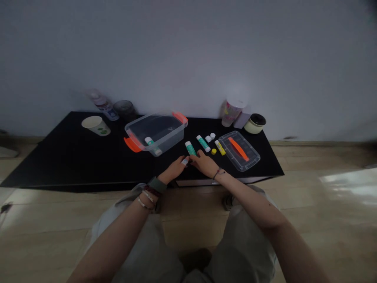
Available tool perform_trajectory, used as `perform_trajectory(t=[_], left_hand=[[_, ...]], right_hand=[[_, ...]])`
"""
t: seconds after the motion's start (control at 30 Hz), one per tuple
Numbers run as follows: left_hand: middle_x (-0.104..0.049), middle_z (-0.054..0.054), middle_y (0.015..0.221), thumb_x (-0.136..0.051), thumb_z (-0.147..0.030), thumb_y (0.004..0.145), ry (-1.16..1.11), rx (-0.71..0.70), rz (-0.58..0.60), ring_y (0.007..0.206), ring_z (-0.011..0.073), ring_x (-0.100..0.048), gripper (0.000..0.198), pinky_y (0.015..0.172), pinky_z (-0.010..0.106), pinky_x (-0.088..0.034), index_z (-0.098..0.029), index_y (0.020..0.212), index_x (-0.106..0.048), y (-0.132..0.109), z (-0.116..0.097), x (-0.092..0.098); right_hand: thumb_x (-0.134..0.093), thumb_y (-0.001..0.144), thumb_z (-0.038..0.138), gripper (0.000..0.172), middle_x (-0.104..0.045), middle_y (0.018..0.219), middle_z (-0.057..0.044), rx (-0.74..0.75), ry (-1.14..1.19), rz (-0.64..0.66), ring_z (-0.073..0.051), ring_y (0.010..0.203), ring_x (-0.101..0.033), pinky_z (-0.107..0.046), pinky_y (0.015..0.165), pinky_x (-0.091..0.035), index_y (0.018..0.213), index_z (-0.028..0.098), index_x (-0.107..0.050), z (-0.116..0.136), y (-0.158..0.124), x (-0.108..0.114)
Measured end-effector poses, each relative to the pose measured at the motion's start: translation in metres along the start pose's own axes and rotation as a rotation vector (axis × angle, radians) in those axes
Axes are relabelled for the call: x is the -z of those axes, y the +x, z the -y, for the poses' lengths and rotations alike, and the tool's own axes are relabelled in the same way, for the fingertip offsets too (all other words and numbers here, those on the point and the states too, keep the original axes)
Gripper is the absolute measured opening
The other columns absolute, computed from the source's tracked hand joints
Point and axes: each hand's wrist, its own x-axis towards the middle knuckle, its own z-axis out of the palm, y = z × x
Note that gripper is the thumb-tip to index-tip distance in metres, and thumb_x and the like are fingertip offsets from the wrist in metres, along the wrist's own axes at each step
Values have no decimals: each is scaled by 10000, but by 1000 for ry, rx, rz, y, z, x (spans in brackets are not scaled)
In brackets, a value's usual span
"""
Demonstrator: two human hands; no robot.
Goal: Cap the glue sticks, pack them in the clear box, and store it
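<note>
My left hand [176, 169] pinches a small white cap at its fingertips. My right hand [206, 163] rests right beside it, fingers curled near a green glue stick [190, 148] lying on the black table [73, 157]; I cannot tell whether it grips the stick. A second green glue stick [203, 143], a yellow one [220, 147], two loose white caps [210, 137] and a yellow cap [213, 151] lie just beyond. A clear plastic box [156, 133] with orange latches holds another green stick [152, 145].
The box's clear lid [239, 150] with an orange handle lies to the right. A paper cup [96, 125], a bottle [103, 104], a dark jar [124, 108], a lidded cup [232, 110] and a cream pot [255, 123] stand along the wall. Wooden floor lies below.
</note>
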Motion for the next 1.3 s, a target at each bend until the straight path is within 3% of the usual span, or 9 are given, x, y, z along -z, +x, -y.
perform_trajectory(t=[0.13, 0.23, 0.33, 0.43, 0.5, 0.7, 1.0, 1.13, 1.3], left_hand=[[-701, 66, 840, -630, -556, 805, -418, 57, 62, 844, 220, -688, 380, 768, 334, -537, -185, 859, -569, -4, -12, -4], [-696, 52, 815, -668, -506, 797, -519, 3, 30, 828, 214, -684, 349, 760, 339, -544, -187, 870, -547, -11, -21, -4], [-697, 43, 817, -649, -495, 825, -522, -5, -36, 864, 226, -698, 336, 760, 346, -546, -198, 922, -526, -16, -24, -5], [-687, 36, 786, -629, -515, 847, -502, 4, -51, 862, 229, -707, 354, 724, 321, -538, -191, 953, -536, -19, -24, -7], [-666, 20, 742, -627, -516, 859, -501, 9, -31, 828, 215, -709, 355, 699, 297, -533, -182, 953, -554, -21, -25, -7], [-627, -2, 697, -635, -480, 887, -519, 95, 43, 737, 172, -697, 307, 691, 277, -537, -181, 931, -579, -23, -26, -6], [-608, -15, 720, -625, -522, 888, -393, 87, 82, 669, 137, -649, 361, 661, 265, -510, -181, 981, -552, -20, -19, -4], [-576, -40, 718, -659, -592, 828, -295, 17, 109, 668, 120, -619, 449, 694, 274, -506, -182, 946, -520, -18, -11, -4], [-554, -49, 702, -637, -653, 797, -184, -151, 95, 643, 118, -598, 495, 702, 297, -516, -191, 909, -500, -14, -1, -4]], right_hand=[[-434, 1030, 348, 322, -525, 1299, -97, 185, 111, -11, -153, 933, -612, -243, 773, -489, 1295, 267, -599, 4, -17, 8], [-453, 1026, 321, 303, -583, 1267, -66, 294, 270, -56, -152, 1018, -605, -252, 864, -468, 1290, 246, -582, -9, -18, 15], [-374, 1048, 308, 322, -641, 1149, -67, 126, 300, -197, -168, 1015, -591, -270, 887, -445, 1284, 187, -558, -37, -6, 21], [-378, 1027, 253, 321, -611, 1197, -131, -171, 101, -317, -230, 1098, -533, -311, 921, -412, 1232, 134, -595, -70, 11, 21], [-415, 1000, 229, 336, -573, 1258, -168, -264, -37, -322, -275, 1169, -475, -343, 948, -386, 1259, 122, -599, -85, 20, 18], [-407, 1000, 258, 438, -501, 1361, -183, -263, -207, -288, -310, 1207, -410, -397, 944, -357, 1417, 161, -501, -91, 45, 3], [-513, 965, 247, 315, -636, 1183, -180, -278, -128, -259, -291, 1158, -490, -354, 929, -411, 1234, 105, -598, -84, 67, -12], [-576, 912, 162, 331, -625, 1230, -208, -322, 80, -288, -297, 1187, -517, -369, 986, -417, 1232, 85, -617, -84, 71, -12], [-592, 933, 272, 231, -698, 1067, -131, -354, 775, -396, -223, 1014, -643, -362, 953, -490, 1083, 123, -685, -73, 75, -1]])
